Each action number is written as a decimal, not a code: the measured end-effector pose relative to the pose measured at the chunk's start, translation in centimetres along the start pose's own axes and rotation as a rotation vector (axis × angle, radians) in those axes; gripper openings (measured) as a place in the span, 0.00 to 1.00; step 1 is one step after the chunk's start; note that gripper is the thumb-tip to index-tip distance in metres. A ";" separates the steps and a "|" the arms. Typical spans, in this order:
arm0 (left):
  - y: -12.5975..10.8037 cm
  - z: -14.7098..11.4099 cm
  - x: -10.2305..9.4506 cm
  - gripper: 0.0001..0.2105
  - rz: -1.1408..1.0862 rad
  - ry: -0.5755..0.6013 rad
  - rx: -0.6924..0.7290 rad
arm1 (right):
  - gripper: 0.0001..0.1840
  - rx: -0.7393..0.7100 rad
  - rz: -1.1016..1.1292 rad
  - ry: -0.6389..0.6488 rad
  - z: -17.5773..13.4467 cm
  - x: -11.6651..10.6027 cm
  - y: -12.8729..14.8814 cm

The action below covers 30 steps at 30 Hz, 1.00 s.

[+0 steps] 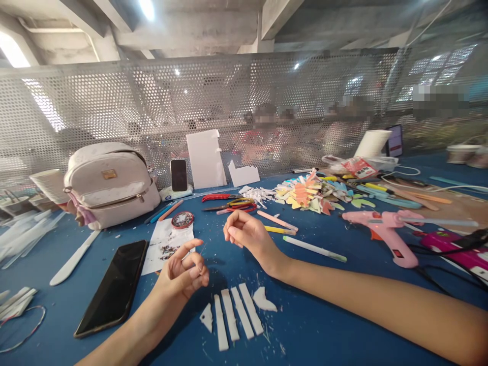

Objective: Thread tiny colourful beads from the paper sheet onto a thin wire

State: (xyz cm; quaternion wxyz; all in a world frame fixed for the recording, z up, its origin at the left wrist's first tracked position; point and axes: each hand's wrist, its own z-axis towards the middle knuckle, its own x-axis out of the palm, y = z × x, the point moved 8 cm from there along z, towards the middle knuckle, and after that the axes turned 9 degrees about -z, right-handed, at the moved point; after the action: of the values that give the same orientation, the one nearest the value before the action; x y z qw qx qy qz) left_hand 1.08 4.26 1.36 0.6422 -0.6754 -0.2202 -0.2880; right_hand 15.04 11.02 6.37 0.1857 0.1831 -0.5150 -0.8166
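My left hand (185,272) is raised over the blue table, its thumb pressed to a bent finger and the index finger stretched forward. Anything within that pinch is too small to name; a faint thin strand shows near the fingertips. To its right, my right hand (247,234) has its fingers curled in against the thumb, and what they hold, if anything, is hidden. Several white foam-like strips (240,315) lie side by side below the hands. A small white triangular piece (206,318) with a dark dot is at their left, and a notched white piece (264,299) at their right.
A phone (112,284) and a white plastic knife (74,258) lie left. Behind are a backpack (114,188), scissors (229,205) and a pile of coloured paper cut-outs (305,193). A pink glue gun (385,229) with cables lies right, near several markers (314,249).
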 end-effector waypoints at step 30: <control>-0.7 0.5 -0.9 0.22 0.304 -0.026 0.127 | 0.05 -0.070 -0.388 0.220 -1.6 2.9 2.0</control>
State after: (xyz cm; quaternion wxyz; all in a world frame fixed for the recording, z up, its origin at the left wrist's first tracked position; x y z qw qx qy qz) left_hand 0.02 4.84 1.25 0.7168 -0.6627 -0.1417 -0.1641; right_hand 13.53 7.56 7.20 0.0864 0.3600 -0.4182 -0.8295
